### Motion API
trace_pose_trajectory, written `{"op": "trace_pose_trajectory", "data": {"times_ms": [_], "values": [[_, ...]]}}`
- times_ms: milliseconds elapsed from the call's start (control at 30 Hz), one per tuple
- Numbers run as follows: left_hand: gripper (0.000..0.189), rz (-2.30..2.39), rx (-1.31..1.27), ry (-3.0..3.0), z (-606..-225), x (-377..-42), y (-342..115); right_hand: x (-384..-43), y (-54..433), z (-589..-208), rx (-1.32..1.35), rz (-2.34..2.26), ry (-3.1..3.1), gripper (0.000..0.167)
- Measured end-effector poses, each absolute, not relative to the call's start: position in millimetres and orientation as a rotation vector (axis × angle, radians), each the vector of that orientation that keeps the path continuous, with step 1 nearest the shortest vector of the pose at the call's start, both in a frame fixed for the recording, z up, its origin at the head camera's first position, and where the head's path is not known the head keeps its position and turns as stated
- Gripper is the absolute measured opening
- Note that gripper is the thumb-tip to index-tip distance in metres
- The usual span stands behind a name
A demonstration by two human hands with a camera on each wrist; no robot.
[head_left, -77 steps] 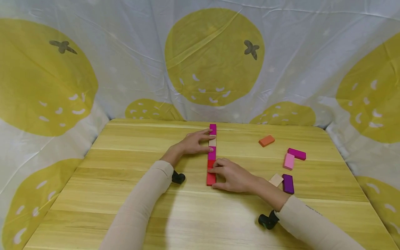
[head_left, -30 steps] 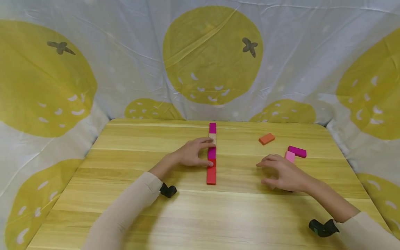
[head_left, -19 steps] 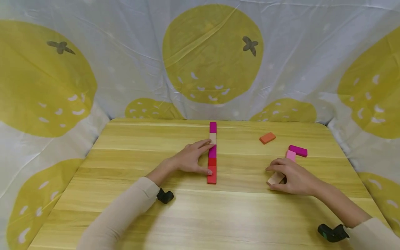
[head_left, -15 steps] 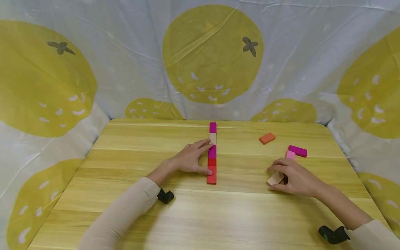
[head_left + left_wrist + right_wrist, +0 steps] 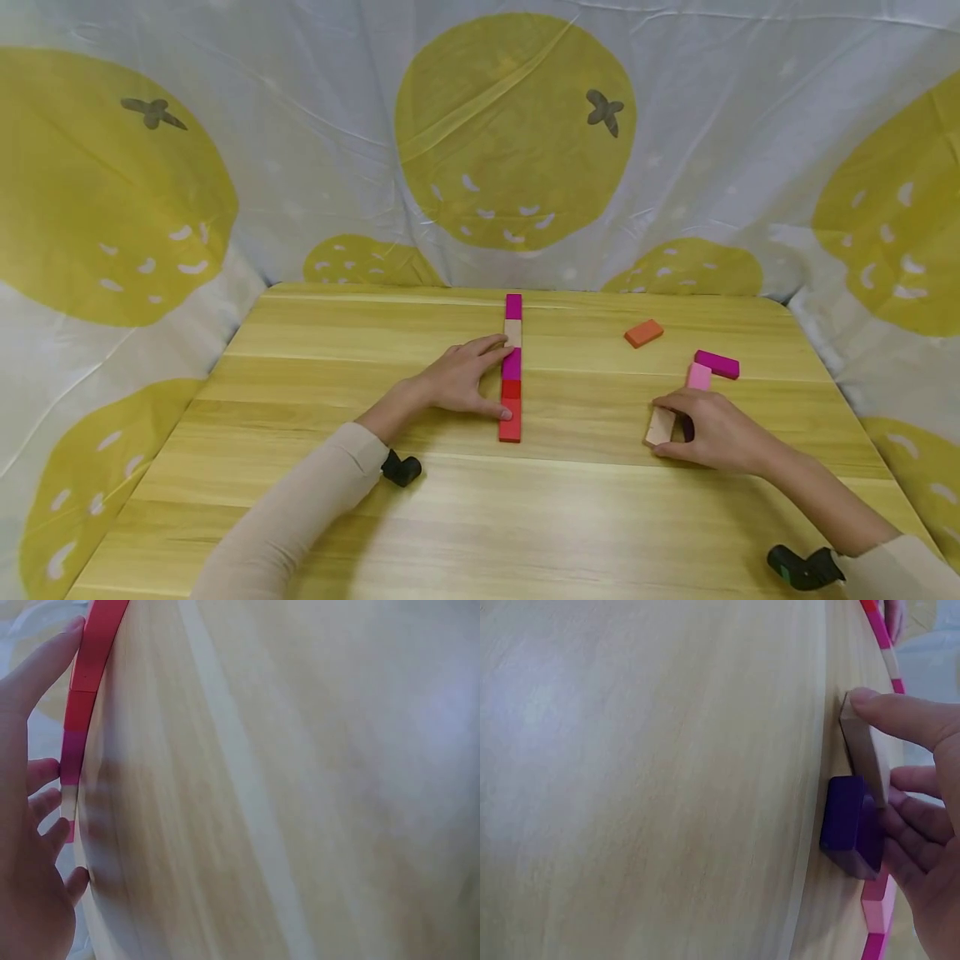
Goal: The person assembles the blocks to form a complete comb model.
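A straight row of wooden blocks runs away from me: a red block (image 5: 510, 421) nearest, a darker red block (image 5: 511, 389), a magenta block (image 5: 512, 363), a plain wood block (image 5: 513, 332) and another magenta block (image 5: 513, 306). My left hand (image 5: 460, 379) rests against the row's left side, thumb on the near red block, fingertips by the near magenta and plain ones. To the right, my right hand (image 5: 712, 429) pinches a loose plain wood block (image 5: 660, 426) between thumb and fingers. Beside it stands a purple block (image 5: 847, 817), mostly hidden in the head view.
Beyond my right hand lie a pink block (image 5: 699, 376) and a magenta block (image 5: 717, 364) touching it. An orange block (image 5: 643, 333) is farther back. The wooden table (image 5: 360, 333) ends at a patterned cloth (image 5: 510, 133) behind and at the sides.
My right hand left the row, reached right and took hold of the loose plain block, which has turned to point more straight away from me. My left hand slid nearer along the row.
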State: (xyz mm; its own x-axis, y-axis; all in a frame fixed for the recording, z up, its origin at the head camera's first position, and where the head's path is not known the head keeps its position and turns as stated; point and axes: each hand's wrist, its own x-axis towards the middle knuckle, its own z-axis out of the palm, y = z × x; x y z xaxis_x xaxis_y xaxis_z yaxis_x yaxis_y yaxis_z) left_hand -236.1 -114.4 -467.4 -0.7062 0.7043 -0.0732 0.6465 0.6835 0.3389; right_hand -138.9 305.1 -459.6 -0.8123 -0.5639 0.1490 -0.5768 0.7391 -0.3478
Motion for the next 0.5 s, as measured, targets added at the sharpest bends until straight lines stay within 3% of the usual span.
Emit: {"op": "trace_pose_trajectory", "data": {"times_ms": [500], "values": [[0.114,0.433,1.067,2.691,-468,-238,-113,-140,261,-458,1.062,0.698,-2.863,0.057]]}}
